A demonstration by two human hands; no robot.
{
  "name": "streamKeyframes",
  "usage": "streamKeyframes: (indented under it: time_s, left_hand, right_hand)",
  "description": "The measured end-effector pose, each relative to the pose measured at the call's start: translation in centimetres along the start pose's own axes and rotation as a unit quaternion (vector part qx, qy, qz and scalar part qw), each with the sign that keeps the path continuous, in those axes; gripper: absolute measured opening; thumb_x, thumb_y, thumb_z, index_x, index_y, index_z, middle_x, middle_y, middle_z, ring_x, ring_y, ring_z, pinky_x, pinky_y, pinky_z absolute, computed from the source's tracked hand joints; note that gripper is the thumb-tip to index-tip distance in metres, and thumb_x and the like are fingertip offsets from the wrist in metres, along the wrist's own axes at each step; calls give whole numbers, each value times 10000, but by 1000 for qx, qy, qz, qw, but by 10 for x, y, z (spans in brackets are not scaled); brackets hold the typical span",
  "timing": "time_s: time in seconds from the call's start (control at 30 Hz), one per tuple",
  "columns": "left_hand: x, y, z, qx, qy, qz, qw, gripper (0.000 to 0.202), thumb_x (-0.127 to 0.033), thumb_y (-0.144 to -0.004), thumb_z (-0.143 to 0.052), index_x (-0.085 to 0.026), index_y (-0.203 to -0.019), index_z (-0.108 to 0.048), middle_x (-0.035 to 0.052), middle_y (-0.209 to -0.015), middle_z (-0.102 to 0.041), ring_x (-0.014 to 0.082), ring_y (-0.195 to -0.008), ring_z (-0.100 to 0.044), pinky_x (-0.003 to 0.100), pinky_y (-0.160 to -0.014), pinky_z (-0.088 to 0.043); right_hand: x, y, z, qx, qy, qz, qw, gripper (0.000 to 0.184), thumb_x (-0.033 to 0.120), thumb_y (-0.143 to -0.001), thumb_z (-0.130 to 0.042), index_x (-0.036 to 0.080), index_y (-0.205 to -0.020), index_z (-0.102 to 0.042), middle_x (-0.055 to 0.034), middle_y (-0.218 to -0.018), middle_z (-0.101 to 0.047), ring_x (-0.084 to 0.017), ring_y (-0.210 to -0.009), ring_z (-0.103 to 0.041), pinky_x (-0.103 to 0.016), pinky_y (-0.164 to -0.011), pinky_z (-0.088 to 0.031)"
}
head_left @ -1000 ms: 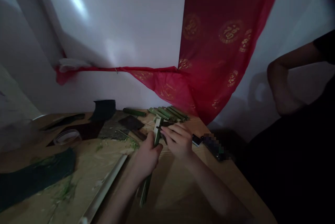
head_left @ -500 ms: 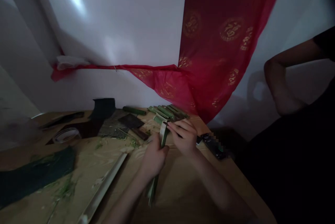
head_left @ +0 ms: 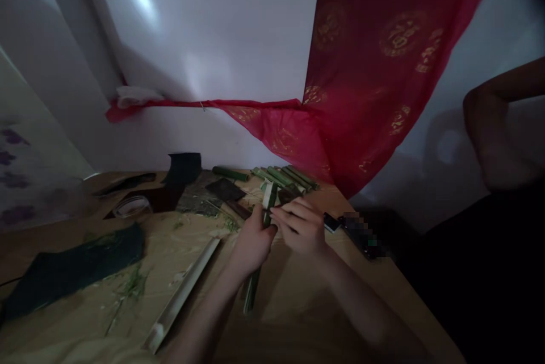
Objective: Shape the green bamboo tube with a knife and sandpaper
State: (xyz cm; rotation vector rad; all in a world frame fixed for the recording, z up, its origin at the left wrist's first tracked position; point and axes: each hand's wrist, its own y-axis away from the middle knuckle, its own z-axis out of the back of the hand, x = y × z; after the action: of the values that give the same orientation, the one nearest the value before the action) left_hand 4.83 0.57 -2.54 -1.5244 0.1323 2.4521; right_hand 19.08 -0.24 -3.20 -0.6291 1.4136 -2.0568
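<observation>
My left hand (head_left: 253,243) is shut around a narrow green bamboo strip (head_left: 268,196) that runs up past my fingers and down below my palm. My right hand (head_left: 300,227) sits just to its right, fingertips at the strip's upper part. A dark flat piece (head_left: 287,196), perhaps a small blade, shows beyond those fingers, and its other end is hidden by them.
Several cut green bamboo pieces (head_left: 283,178) lie at the table's back edge, near a dark cleaver (head_left: 225,189). A long split bamboo length (head_left: 183,295), dark cloth (head_left: 72,270) and green shavings lie to the left. A phone (head_left: 361,236) lies right. A person's arm (head_left: 494,131) stands far right.
The view has swung, shifting the table rightward in the frame. My hands have stayed close together on the strip, with my right hand's fingers shifting slightly along it.
</observation>
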Motion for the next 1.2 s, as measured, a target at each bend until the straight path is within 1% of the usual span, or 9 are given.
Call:
streamKeyframes:
  time_s: [0.1,0.27,0.33,0.43,0.6,0.77,0.93,1.1,1.2]
  left_hand:
    - [-3,2,3,-9,-101,-9,995,220,-129,-750,-486,-230,-929,-409,4,-731,-559,203,-704,-569,280,-627,-357]
    - [-7,4,4,-19,-175,-15,984,185,-150,-826,-484,-222,-966,-386,73,-812,-648,265,-799,-642,304,-649,-359]
    - [-7,3,2,-13,-183,-11,983,191,-141,-825,-483,-211,-983,-399,90,-828,-664,275,-813,-653,308,-654,-368]
    - [-6,3,-1,2,-179,-14,984,250,-106,-773,-506,-198,-994,-435,98,-876,-672,265,-843,-650,308,-685,-393]
    - [-2,1,3,10,-93,-20,995,190,-108,-776,-493,-206,-936,-463,62,-853,-655,218,-827,-623,291,-710,-423]
    - [-1,2,5,11,-95,12,995,227,-143,-762,-514,-218,-971,-463,19,-767,-610,209,-741,-604,282,-641,-403]
    - [2,0,3,4,-118,-11,993,194,-138,-769,-497,-215,-937,-437,58,-842,-637,226,-808,-617,298,-684,-408]
    - [2,0,3,5,-132,20,991,195,-159,-767,-501,-218,-939,-431,37,-762,-619,224,-720,-620,293,-646,-410]
    - [3,-1,4,16,-99,22,995,197,-158,-781,-497,-212,-966,-459,22,-736,-616,208,-674,-618,287,-638,-426]
  right_hand:
    - [-2,0,-1,-20,15,-38,999,146,131,-885,-666,225,-930,-769,-21,-718,-719,-156,-678,-605,-327,-680,-486]
    - [-3,1,0,11,-37,26,999,139,103,-861,-680,206,-904,-762,-21,-751,-733,-144,-657,-590,-311,-639,-469]
    - [-5,2,0,1,-22,14,1000,146,105,-867,-672,208,-912,-765,-22,-743,-728,-148,-667,-586,-313,-648,-468]
    - [-8,2,0,-30,15,-42,999,157,123,-887,-655,216,-931,-773,-18,-683,-695,-151,-658,-571,-319,-658,-466]
    - [-2,0,0,28,-42,22,998,149,124,-880,-661,222,-878,-774,-11,-693,-699,-138,-631,-558,-307,-630,-458]
    - [-3,0,-1,-24,0,-46,999,168,145,-894,-650,236,-946,-781,-12,-670,-674,-147,-642,-579,-311,-659,-476]
    - [-7,3,-4,38,-40,2,998,147,152,-890,-662,227,-845,-780,-10,-683,-690,-132,-639,-577,-284,-631,-472]
    - [-12,6,-12,-24,3,-71,997,163,161,-911,-633,220,-914,-785,-16,-664,-684,-141,-646,-594,-307,-682,-496]
    - [-11,3,-11,9,-36,-33,999,166,144,-900,-644,225,-853,-782,-9,-660,-679,-131,-624,-567,-292,-643,-479]
